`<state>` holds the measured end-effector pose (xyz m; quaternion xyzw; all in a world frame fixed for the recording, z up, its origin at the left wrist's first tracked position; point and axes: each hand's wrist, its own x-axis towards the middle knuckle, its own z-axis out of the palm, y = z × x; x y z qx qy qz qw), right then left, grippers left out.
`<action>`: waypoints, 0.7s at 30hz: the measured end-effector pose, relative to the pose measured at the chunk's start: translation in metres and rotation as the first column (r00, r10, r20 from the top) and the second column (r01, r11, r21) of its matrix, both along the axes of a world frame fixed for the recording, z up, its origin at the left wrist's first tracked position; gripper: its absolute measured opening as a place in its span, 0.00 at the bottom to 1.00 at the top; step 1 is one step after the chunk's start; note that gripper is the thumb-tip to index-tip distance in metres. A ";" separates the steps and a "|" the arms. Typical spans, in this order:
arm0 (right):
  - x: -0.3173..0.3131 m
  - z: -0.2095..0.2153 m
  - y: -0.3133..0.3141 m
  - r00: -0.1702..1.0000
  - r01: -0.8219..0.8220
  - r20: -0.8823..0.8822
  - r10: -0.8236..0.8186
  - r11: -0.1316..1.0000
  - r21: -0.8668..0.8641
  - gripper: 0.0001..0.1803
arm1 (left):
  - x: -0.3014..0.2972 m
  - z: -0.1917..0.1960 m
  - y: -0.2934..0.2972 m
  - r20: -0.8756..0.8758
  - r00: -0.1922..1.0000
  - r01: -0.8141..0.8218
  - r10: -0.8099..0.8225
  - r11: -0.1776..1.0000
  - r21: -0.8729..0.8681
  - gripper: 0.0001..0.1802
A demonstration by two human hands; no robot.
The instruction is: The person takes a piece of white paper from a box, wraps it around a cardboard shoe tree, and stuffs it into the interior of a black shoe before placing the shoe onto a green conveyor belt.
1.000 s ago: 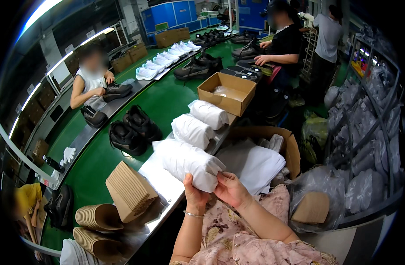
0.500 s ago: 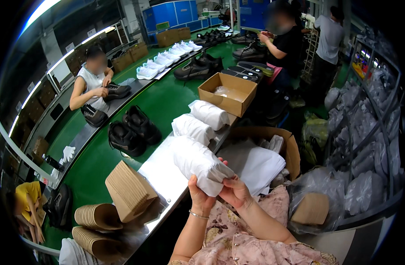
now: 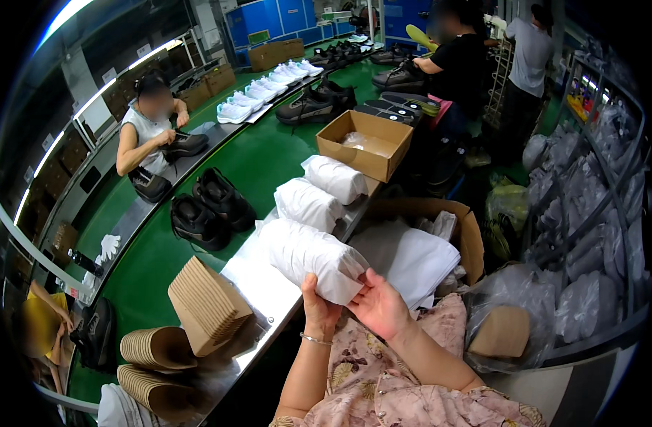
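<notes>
A white paper-wrapped bundle [image 3: 301, 252], rounded and oblong, lies slanted between me and the bench, its near end in my hands. My left hand [image 3: 320, 309] grips that end from the left and below, thumb up along its side. The fingers of my right hand [image 3: 381, 306] press on the folded paper at the right of the same end; some fingertips are hidden by it. What the paper encloses cannot be seen. Just beyond, two similar wrapped bundles [image 3: 308, 204] lie side by side on the bench edge.
A cardboard box [image 3: 365, 151] stands past the bundles; a carton of white paper sheets [image 3: 404, 256] is at right. Dark shoes [image 3: 210, 210] rest on the green conveyor [image 3: 144, 281]. Nested brown cardboard forms [image 3: 208, 302] stand at left. Co-workers handle shoes farther off.
The bundle has turned and shifted slightly left, and its near end looks more smoothly folded. My right hand has rotated, showing more palm. A co-worker at back right now lifts a yellow-green sole.
</notes>
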<state>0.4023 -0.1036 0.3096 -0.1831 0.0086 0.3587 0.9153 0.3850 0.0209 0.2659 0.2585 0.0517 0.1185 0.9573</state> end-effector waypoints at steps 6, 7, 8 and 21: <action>0.000 -0.011 0.009 0.993 0.118 -0.006 -0.118 0.993 0.026 0.22 | 0.001 0.003 -0.011 0.019 1.000 -0.002 0.003 1.000 -0.024 0.44; 0.001 -0.014 0.007 0.994 0.112 0.001 -0.112 0.993 0.025 0.22 | 0.001 0.004 -0.012 0.019 1.000 -0.005 0.005 1.000 -0.022 0.44; 0.002 -0.017 0.006 0.994 0.107 0.009 -0.107 0.994 0.025 0.21 | 0.000 0.005 -0.013 0.018 1.000 -0.006 0.007 1.000 -0.020 0.44; 0.015 -0.027 0.002 0.309 0.780 0.946 0.096 0.544 -0.310 0.63 | 0.004 -0.009 -0.021 -0.052 0.991 -0.115 0.124 0.982 0.148 0.36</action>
